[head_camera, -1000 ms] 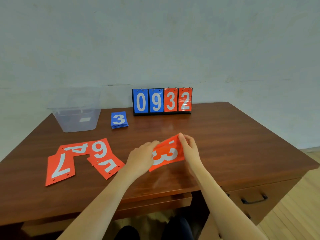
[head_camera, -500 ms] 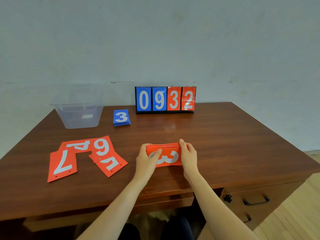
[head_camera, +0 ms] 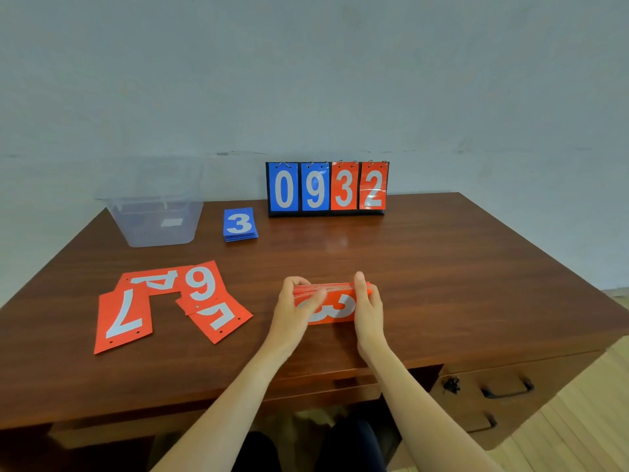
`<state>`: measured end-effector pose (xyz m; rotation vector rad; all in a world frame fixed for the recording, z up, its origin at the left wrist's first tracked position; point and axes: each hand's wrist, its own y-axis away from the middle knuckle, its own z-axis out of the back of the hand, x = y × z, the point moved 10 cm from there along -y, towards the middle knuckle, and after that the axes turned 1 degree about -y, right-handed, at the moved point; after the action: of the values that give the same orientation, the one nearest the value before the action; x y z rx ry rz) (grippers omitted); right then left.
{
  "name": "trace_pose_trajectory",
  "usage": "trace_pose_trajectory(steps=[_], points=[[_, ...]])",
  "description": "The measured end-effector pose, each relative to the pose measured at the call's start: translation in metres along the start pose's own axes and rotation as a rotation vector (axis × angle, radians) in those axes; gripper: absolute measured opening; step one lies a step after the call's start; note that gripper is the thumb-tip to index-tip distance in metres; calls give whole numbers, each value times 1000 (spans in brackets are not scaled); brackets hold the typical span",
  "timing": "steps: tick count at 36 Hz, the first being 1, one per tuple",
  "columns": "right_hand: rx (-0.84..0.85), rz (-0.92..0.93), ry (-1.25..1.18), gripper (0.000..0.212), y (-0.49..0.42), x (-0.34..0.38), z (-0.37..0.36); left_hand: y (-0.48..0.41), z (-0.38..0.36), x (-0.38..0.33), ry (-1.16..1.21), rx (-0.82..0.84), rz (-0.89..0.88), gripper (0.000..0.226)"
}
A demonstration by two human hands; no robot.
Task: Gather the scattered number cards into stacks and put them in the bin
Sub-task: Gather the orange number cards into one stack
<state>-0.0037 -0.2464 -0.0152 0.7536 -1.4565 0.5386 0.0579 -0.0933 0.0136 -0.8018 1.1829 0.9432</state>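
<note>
Two hands, my left hand [head_camera: 296,310] and right hand [head_camera: 369,308], pinch the red card stack [head_camera: 340,306] by its ends on the dark wooden bench [head_camera: 459,267] before the scoreboard [head_camera: 326,189]; clear bin [head_camera: 156,226] left of it, grey wall [head_camera: 306,80] behind.

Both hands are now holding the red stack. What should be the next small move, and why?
Probably hold the red stack with the right hand alone and send the left hand to the nearest of the loose red cards. Four of them lie scattered to the left of the stack, so it seems too early to carry it to the bin.
</note>
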Motion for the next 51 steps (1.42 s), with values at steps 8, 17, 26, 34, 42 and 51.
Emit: trace_pose_trajectory(steps=[8,17,26,34,42,51], points=[[43,-42,58,48,0,0,-4,-8,6,3,-478,55,-78,26],[225,27,-23,69,11,5,-29,4,23,19,443,-112,329,48],[271,-20,-182,36,21,20,-86,14,55,17,320,-97,324,47],[187,-132,-125,33,15,-2,-110,25,137,27,-537,-113,163,60],[146,-198,-63,40,15,-19,-105,41,135,52,-1128,101,48,54],[97,-170,-87,43,18,-20,-73,63,91,40,-1065,286,-44,64]])
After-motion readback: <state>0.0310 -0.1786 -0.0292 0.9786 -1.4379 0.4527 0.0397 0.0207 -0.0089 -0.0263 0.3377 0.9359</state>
